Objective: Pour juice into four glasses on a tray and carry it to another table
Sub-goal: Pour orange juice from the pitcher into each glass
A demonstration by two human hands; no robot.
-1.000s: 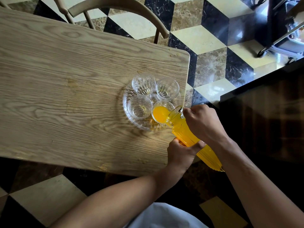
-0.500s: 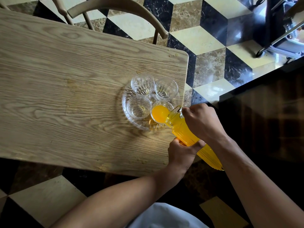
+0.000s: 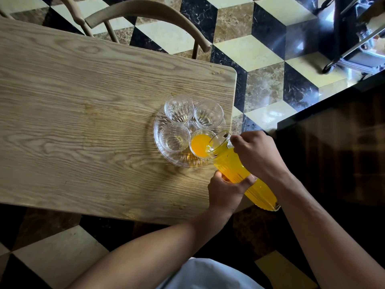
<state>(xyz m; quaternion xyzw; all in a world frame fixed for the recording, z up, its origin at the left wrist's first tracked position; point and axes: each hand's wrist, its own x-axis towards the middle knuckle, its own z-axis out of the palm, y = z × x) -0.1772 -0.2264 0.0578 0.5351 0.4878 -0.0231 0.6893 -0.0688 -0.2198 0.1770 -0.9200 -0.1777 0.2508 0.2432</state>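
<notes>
- Two hands hold the ribbed jug (image 3: 233, 165) of orange juice: the right hand (image 3: 258, 155) has its grip curled near the jug's neck, and the left hand (image 3: 226, 192) wraps its grip round the body from below.
- The jug tilts with its spout over the near-right glass (image 3: 200, 146), which holds juice.
- Three other glasses, far-left (image 3: 179, 108), far-right (image 3: 209, 114) and near-left (image 3: 174, 137), stand beside it on the clear round tray (image 3: 183, 161).
- The tray sits near the right end of the wooden surface (image 3: 83, 122).

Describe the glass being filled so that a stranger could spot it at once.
Find the light wooden table, then the round clear glass tray near its right end, holding four small clear tumblers. The one being filled sits at the tray's near right, under the lip of the tilted ribbed pitcher of orange juice. Alone among the four it holds bright orange juice.
</notes>
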